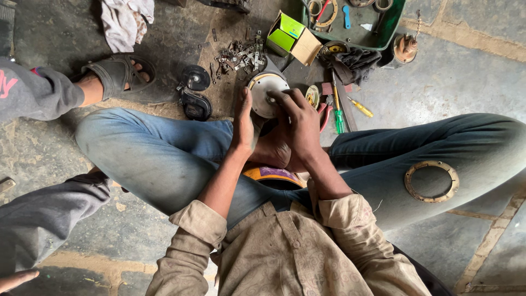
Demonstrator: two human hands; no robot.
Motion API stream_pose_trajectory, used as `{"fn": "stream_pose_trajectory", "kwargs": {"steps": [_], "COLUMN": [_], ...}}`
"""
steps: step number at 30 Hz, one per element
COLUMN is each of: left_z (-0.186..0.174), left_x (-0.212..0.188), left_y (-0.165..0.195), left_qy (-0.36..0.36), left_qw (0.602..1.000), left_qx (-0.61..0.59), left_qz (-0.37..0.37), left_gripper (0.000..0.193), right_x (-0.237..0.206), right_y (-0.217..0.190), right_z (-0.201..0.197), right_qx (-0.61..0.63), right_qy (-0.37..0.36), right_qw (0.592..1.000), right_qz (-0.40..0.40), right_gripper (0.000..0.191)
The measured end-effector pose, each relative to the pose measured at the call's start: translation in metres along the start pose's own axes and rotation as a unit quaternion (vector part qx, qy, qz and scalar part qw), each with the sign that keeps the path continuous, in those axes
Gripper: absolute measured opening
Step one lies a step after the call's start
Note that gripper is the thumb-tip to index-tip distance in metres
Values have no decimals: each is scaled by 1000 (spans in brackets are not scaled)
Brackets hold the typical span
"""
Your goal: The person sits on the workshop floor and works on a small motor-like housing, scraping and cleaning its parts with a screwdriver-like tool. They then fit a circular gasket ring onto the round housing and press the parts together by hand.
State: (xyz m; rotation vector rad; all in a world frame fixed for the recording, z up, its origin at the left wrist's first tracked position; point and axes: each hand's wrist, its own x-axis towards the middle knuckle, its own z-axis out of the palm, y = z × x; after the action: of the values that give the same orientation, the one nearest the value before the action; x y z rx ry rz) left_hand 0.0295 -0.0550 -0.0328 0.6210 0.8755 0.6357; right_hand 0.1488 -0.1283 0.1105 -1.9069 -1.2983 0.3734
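I sit cross-legged on the floor in blue jeans. A round white-faced metal disc part (264,89) stands on edge in front of my feet. My left hand (243,125) presses flat against its left side. My right hand (300,118) curls over its right edge, fingers on the white face. A brass-coloured ring gasket (432,181) lies on my right knee.
A black round horn-like part (195,93) lies left of the disc. Small metal bits (241,55) are scattered behind it, beside a green and cardboard box (293,38). A green tray (356,22) holds tools. Screwdrivers (350,109) and pliers lie at right. Another person's sandalled foot (115,74) is at left.
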Motion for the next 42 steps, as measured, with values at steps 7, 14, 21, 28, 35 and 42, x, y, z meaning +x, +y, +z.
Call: {"fn": "stream_pose_trajectory", "kwargs": {"steps": [7,14,21,28,35,42], "left_z": [7,5,1,2,-1,-10], "left_x": [-4,-7,-7,-9,-10,-7], "left_y": [14,4,4,8,8,-6], "left_qy": [23,-13,-18,-9,-7,0], "left_qw": [992,990,991,991,989,997], "left_qx": [-87,-116,-113,-105,-110,-59], "left_qz": [-82,-78,-69,-78,-102,-52], "left_gripper": [72,70,67,69,73,74], "right_x": [3,-2,-6,-8,-7,-8], "right_y": [4,-3,-1,0,-1,-4], "right_z": [-1,16,21,29,31,33], "right_qx": [-4,-16,-51,-58,-83,-62], "right_qy": [30,103,113,137,145,166], "right_qw": [999,994,992,988,986,984], "right_qz": [42,34,31,44,17,18], "right_gripper": [16,21,26,27,27,24]}}
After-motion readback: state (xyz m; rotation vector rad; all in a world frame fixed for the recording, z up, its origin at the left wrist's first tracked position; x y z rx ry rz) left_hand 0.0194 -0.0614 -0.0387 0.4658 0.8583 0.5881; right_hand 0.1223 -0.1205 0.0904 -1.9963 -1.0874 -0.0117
